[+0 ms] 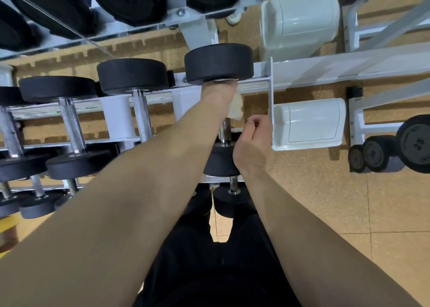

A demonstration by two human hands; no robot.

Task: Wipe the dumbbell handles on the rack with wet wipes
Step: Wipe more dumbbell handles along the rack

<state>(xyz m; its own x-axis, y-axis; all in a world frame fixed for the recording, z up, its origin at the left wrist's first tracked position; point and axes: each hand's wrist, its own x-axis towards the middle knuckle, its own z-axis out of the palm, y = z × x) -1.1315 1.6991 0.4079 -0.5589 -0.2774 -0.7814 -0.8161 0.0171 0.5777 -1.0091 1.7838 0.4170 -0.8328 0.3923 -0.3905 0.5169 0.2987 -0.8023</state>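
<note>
The left hand (218,97) grips the wet wipe (236,110) around the handle (225,130) of the end dumbbell (218,62) on the rack (302,67); its fingers are hidden. The right hand (252,141) is beside the handle with its fingers curled. Whether it holds anything cannot be determined.

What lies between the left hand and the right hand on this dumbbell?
Head view: between the left hand and the right hand hangs a loose end of the wet wipe, then a short bare stretch of knurled handle.
</note>
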